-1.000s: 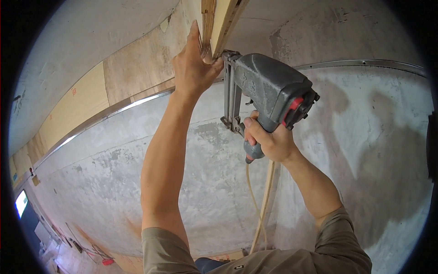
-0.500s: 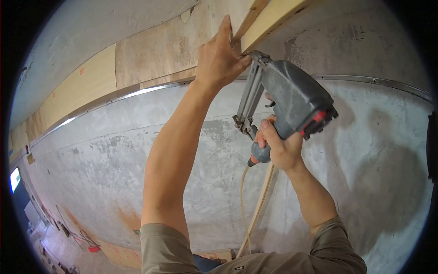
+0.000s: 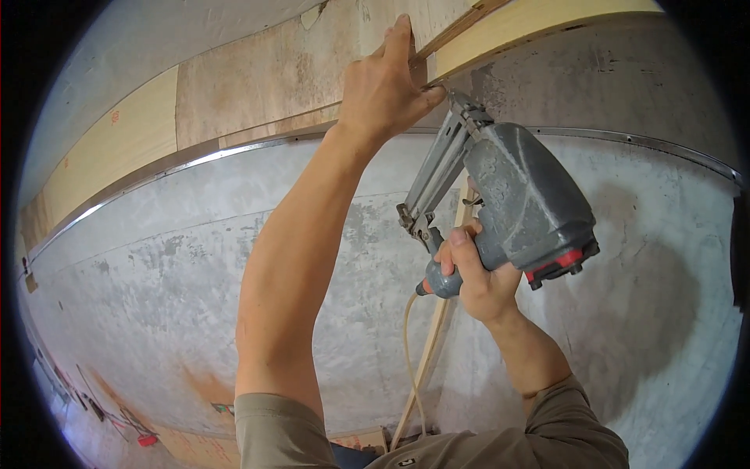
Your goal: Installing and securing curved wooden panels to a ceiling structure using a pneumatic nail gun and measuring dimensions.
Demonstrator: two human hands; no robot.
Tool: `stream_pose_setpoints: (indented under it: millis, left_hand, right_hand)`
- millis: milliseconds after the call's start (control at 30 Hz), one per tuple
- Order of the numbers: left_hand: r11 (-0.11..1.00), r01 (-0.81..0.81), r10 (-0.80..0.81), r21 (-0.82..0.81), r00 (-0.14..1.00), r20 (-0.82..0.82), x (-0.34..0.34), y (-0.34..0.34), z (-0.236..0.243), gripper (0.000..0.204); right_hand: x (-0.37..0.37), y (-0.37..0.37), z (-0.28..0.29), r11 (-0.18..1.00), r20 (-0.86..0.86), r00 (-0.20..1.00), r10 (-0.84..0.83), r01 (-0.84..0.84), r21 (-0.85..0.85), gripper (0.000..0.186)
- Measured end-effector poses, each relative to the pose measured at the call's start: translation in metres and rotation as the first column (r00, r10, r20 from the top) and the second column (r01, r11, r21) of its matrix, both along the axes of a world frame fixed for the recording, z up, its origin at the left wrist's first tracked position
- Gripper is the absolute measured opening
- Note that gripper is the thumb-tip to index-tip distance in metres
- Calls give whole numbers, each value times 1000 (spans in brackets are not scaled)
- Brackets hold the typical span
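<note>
My right hand (image 3: 486,283) is wrapped round the handle of a dark grey pneumatic nail gun (image 3: 525,205) with a red-edged rear cap. The gun tilts upward, its nose close to the lower edge of a pale wooden board (image 3: 500,39) overhead. My left hand (image 3: 388,95) is raised at this board's near end, with index finger pointing up and thumb stretched toward the gun's nose. Its fingers are spread and lie against the wood; part of the contact is hidden. A thin yellowish air hose (image 3: 408,344) hangs from the gun's handle.
A plywood strip (image 3: 258,90) runs along the upper wall, with a metal rail (image 3: 226,154) beneath it. Behind my arms stands a patchy grey wall (image 3: 312,234). A wooden batten (image 3: 426,352) leans there. Low at left lies a small red object (image 3: 147,440).
The view has shifted, and the overhead board now lies at a flatter angle. The nail gun appears slightly lower and farther right. Both hands keep their positions on the gun and wood.
</note>
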State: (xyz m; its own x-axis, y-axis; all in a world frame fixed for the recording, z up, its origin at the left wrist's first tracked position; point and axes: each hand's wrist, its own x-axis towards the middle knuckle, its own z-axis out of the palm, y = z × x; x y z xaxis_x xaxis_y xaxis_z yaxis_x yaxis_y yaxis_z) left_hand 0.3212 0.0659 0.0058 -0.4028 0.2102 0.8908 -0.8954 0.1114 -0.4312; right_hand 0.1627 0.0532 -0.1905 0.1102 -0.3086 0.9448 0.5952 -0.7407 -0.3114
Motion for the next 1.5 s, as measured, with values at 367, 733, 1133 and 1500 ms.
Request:
stream_pose_setpoints:
  millis: [367, 733, 1133, 1500]
  left_hand:
    - [999, 36, -36, -13, 999, 10, 2, 0, 1, 97]
    - [998, 66, -66, -15, 998, 13, 1, 0, 1, 96]
    - [999, 4, -3, 39, 1000, -15, 2, 1, 2, 98]
    - [998, 57, -57, 24, 998, 0, 2, 1, 1, 97]
  right_hand:
    - [6, 10, 14, 995, -5, 995, -99, 99, 12, 20]
    - [13, 22, 13, 987, -30, 987, -155, 156, 41, 15]
    - [27, 20, 12, 994, 78, 991, -107, 104, 40, 19]
    - [32, 18, 10, 997, 115, 992, -51, 44, 56, 29]
